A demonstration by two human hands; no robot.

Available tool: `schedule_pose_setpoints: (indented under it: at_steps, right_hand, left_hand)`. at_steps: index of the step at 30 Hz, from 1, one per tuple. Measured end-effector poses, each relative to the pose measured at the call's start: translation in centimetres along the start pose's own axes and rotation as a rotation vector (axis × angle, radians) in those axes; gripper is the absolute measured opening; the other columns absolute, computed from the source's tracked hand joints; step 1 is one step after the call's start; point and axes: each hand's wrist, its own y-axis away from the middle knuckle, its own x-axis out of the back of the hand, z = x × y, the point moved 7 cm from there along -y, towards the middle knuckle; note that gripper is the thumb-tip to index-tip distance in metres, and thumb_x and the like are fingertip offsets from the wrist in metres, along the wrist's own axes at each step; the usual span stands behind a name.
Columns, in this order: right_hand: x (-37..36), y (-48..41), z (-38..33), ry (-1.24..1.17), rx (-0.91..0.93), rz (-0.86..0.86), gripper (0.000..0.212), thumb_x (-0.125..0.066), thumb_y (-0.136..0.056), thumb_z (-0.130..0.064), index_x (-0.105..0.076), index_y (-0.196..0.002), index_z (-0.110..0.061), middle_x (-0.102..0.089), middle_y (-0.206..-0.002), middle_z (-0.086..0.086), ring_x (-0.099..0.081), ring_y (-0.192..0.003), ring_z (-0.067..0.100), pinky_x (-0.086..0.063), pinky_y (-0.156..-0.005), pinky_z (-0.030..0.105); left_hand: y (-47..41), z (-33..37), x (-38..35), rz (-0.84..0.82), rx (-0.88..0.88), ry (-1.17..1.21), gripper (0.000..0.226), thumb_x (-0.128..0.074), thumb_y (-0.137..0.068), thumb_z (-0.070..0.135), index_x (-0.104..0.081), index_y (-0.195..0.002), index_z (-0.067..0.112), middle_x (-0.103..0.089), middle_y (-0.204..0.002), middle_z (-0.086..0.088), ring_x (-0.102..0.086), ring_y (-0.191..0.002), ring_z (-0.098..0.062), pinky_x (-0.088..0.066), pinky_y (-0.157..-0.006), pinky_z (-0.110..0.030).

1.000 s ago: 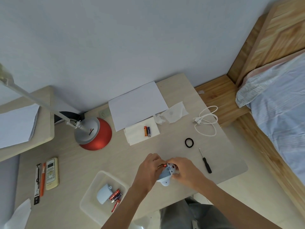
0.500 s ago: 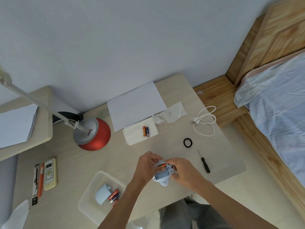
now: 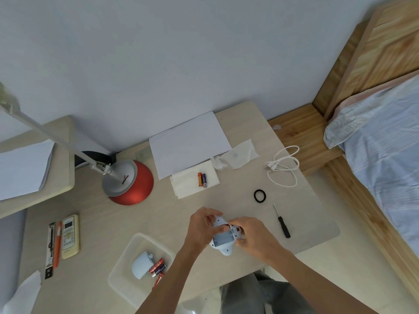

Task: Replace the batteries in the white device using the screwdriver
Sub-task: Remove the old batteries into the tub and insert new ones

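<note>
- The left grip [image 3: 201, 227] is curled round the far-left end of the white device [image 3: 226, 251]. The right grip [image 3: 254, 239] grasps its right side, fingertips bent over the top edge. Neither is released.
- Since a second ago the two have turned the device so its open face looks up. Then it was mostly buried under fingers; now the grey battery bay shows plainly, and it looks largely empty.
- A small red battery [image 3: 225, 228] sits at the bay's upper edge, where the fingertips meet. I can't tell which grip pinches it, or whether it's going in or coming out.
- My guess is the battery swap itself is under way.
- The device is held just above the tabletop [image 3: 158, 218] near its front edge. It is white and rounded, with a lobe poking out below.
- To the left, the tray [image 3: 122, 259] holds a pale rounded piece [image 3: 140, 265], probably the cover, touching a few loose batteries [image 3: 158, 267].
- To the right, the screwdriver [image 3: 282, 223] lies untouched, so the unscrewing looks finished.
- Further back, a pair of batteries [image 3: 202, 180] rests on a tissue [image 3: 186, 185].
</note>
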Motion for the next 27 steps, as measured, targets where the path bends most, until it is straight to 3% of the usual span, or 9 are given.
schedule_pose_setpoints:
  at_steps: [4, 7, 9, 13, 17, 21, 27]
  right_hand:
    - [0.3, 0.1, -0.2, -0.016, -0.006, -0.003, 0.051, -0.076, -0.088, -0.015, -0.065, -0.135, -0.030, -0.071, -0.117, -0.010, -0.063, -0.102, 0.005, -0.055, -0.095, 0.025]
    - [0.2, 0.4, 0.0, -0.034, -0.022, -0.001, 0.051, -0.077, -0.090, -0.017, -0.063, -0.138, -0.028, -0.070, -0.121, -0.010, -0.064, -0.107, 0.006, -0.057, -0.098, 0.027]
    - [0.2, 0.4, 0.0, -0.041, -0.020, 0.001, 0.050, -0.078, -0.091, -0.019, -0.063, -0.138, -0.029, -0.070, -0.122, -0.012, -0.065, -0.108, 0.005, -0.057, -0.099, 0.026]
    - [0.3, 0.3, -0.3, -0.047, -0.012, -0.005, 0.048, -0.078, -0.092, -0.018, -0.064, -0.137, -0.028, -0.071, -0.122, -0.011, -0.065, -0.108, 0.005, -0.056, -0.099, 0.024]
    - [0.5, 0.4, -0.3, -0.044, -0.016, -0.009, 0.049, -0.078, -0.093, -0.020, -0.063, -0.139, -0.028, -0.071, -0.125, -0.010, -0.065, -0.111, 0.006, -0.054, -0.101, 0.022]
    - [0.4, 0.3, -0.3, -0.040, -0.011, -0.015, 0.046, -0.077, -0.093, -0.019, -0.065, -0.136, -0.027, -0.072, -0.123, -0.009, -0.066, -0.110, 0.008, -0.056, -0.100, 0.025]
    - [0.3, 0.2, -0.1, -0.047, -0.007, -0.016, 0.047, -0.077, -0.092, -0.018, -0.064, -0.136, -0.028, -0.072, -0.122, -0.011, -0.066, -0.109, 0.008, -0.056, -0.099, 0.025]
  left_hand:
    - [0.1, 0.5, 1.8, 0.104, 0.020, 0.049, 0.047, -0.100, -0.066, 0.030, -0.079, -0.108, 0.031, -0.071, -0.093, 0.009, -0.068, -0.083, -0.009, -0.060, -0.076, -0.025]
    - [-1.2, 0.9, 5.4, 0.295, -0.009, 0.018, 0.044, -0.095, -0.076, 0.027, -0.076, -0.116, 0.021, -0.071, -0.098, 0.010, -0.068, -0.087, -0.008, -0.061, -0.079, -0.027]
    - [-3.0, 0.8, 6.9, 0.328, -0.054, -0.060, 0.049, -0.092, -0.080, 0.022, -0.073, -0.125, 0.016, -0.070, -0.104, 0.007, -0.067, -0.090, -0.009, -0.060, -0.083, -0.030]
    - [-7.4, 0.3, 7.9, 0.236, -0.130, -0.327, 0.068, -0.088, -0.085, 0.017, -0.058, -0.146, 0.014, -0.060, -0.127, -0.001, -0.063, -0.105, -0.020, -0.058, -0.095, -0.037]
    - [-10.0, 1.0, 7.1, 0.094, -0.249, -0.591, 0.075, -0.084, -0.088, 0.021, -0.049, -0.153, 0.015, -0.050, -0.140, -0.004, -0.047, -0.128, -0.025, -0.055, -0.099, -0.044]
    - [-11.5, 1.4, 6.8, 0.018, -0.305, -0.682, 0.069, -0.081, -0.091, 0.030, -0.051, -0.151, 0.014, -0.051, -0.136, -0.006, -0.045, -0.126, -0.026, -0.050, -0.104, -0.045]
    - [-11.6, 1.1, 6.5, 0.049, -0.282, -0.593, 0.054, -0.079, -0.092, 0.029, -0.058, -0.140, 0.015, -0.053, -0.124, -0.001, -0.048, -0.118, -0.021, -0.050, -0.099, -0.039]
